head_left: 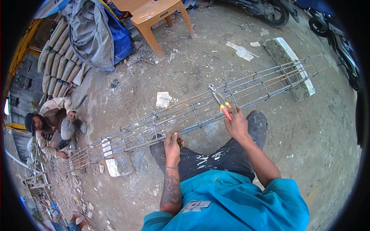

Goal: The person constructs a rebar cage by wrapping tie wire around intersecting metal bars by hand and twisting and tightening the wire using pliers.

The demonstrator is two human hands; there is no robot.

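A long rebar cage (195,112) of thin steel bars and square stirrups stretches in front of me, from lower left to upper right. My right hand (236,125) is closed round the red and yellow handles of a pair of pincers (219,99). Their metal head points away from me and overlaps the cage's bars and a stirrup. Beside the near bars, left of the pincers, my left hand (172,146) has its fingers curled together. Whatever it pinches is too small to make out.
White-faced blocks (296,57) (119,165) sit beneath the cage toward its two ends. Another person (56,123) squats at its left end, one hand by the bars. Stacked sacks (61,57), a tarp (90,32), an orange-brown chair (158,15) and motorbikes (275,13) stand beyond.
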